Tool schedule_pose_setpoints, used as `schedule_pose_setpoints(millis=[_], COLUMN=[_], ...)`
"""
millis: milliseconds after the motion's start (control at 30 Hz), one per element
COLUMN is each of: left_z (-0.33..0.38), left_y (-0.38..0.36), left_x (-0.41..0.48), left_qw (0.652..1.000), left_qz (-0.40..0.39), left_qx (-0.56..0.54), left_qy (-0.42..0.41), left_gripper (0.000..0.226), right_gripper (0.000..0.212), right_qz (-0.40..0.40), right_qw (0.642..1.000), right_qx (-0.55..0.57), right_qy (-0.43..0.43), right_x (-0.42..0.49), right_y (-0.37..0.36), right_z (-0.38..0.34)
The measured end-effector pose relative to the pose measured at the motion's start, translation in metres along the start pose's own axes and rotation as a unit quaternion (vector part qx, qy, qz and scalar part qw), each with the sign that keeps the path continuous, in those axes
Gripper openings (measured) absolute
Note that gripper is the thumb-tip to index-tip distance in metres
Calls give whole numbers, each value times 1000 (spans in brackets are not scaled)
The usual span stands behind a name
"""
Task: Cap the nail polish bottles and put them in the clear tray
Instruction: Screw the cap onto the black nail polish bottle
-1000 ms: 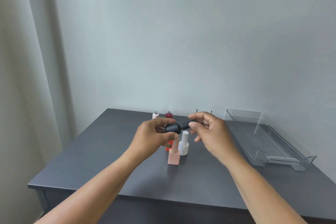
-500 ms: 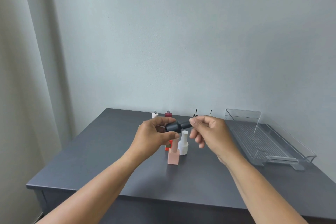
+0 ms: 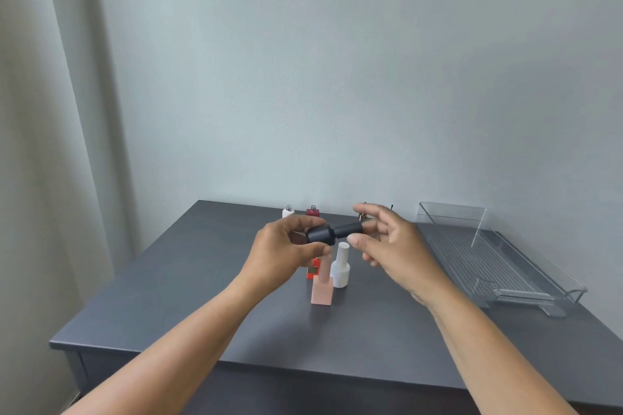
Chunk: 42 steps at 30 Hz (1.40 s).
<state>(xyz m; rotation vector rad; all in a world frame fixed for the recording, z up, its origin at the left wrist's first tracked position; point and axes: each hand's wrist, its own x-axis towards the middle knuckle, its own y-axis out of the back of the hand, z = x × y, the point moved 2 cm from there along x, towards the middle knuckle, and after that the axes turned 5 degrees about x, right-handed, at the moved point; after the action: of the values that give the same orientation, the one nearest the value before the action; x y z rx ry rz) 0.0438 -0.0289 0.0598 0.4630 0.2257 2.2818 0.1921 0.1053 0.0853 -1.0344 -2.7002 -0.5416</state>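
My left hand (image 3: 283,251) grips a black nail polish bottle (image 3: 332,233) by its body and holds it sideways above the table. The bottle's black cap points right, toward my right hand (image 3: 394,246). That hand's fingers are spread loosely around the cap end, thumb below and forefinger above, without a grip. Under the hands stand a capped pink bottle (image 3: 322,291), a capped white bottle (image 3: 340,268) and a red bottle (image 3: 313,271), partly hidden. The clear tray (image 3: 526,283) lies on the table's right side with nothing in it.
At the back edge of the dark grey table (image 3: 188,280) stand two uncapped bottles, a pale one (image 3: 287,212) and a dark red one (image 3: 313,211). Thin brush tips show behind my right hand. A curtain hangs at the left.
My right hand pinched the black cap in the earlier frames; now its fingers have spread and let go. My left hand still holds the bottle in about the same place.
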Motion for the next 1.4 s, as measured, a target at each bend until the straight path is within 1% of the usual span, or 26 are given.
schedule_pose_setpoints(millis=[67,133,167,267,333,367,400,467,567,667,700,800,833,900,933,1033,1100,1167,1233,1333,1400], left_z=[0,-1,-1,-1,0,0,0,0,-1,-1,-1,1,1,2,2,2,2,2,2,2,3], left_y=[0,0,0,1,1,1,2,3,3,2,2,0,0,0,0,0,0,-1,-1,-2,-3], left_x=[0,0,0,-1,-1,-2,-2,-2,-2,-3,-3,-4,-5,-6,-6,-6,-6,-6,-5,-4,-4], left_qw=[1000,1000,1000,1000,1000,1000,1000,1000,1000,1000,1000,1000,1000,1000,1000,1000,1000,1000,1000,1000,999], left_qz=[0,4,5,3,2,3,4,6,3,5,5,-4,-9,-13,-11,-5,-6,-4,5,13,15], left_qx=[0,5,9,14,15,14,14,13,13,14,14,5,2,1,1,-1,-1,-2,1,12,17], left_qy=[0,-2,-4,-10,-12,-12,-11,-7,-6,-10,-12,-13,-12,-11,-10,-10,-9,-10,-14,-23,-26], left_gripper=[35,35,35,35,35,35,35,35,34,34,34,34,34,33,33,32,32,32,33,35,35], right_gripper=[22,7,6,38,48,49,44,24,20,6,8,40,47,53,50,27,23,13,4,33,47], right_qz=[5,20,27,54,56,51,44,26,4,26,38,63,64,52,43,17,6,9,26,53,59], right_qw=[1000,1000,1000,997,995,995,996,998,999,999,999,996,996,996,997,999,999,999,999,997,995], right_qx=[7,10,1,-53,-79,-86,-83,-62,-29,-20,-24,-56,-62,-70,-65,-40,-41,-34,-30,-65,-78], right_qy=[12,3,1,3,1,3,7,7,14,17,15,-3,-10,-16,-13,-8,7,21,16,-1,-6], right_x=[1,0,-1,0,-1,-1,-2,0,0,-1,-1,-1,-1,-1,-2,-2,-2,-2,-4,-3,-3], right_y=[-1,-2,-2,-2,-2,-3,-4,-4,-5,-5,-5,-4,-4,-4,-4,-4,-4,-4,-4,-4,-4], right_z=[1,0,-3,-7,-10,-11,-13,-13,-11,-9,-10,-8,-10,-11,-13,-13,-12,-12,-14,-12,-14])
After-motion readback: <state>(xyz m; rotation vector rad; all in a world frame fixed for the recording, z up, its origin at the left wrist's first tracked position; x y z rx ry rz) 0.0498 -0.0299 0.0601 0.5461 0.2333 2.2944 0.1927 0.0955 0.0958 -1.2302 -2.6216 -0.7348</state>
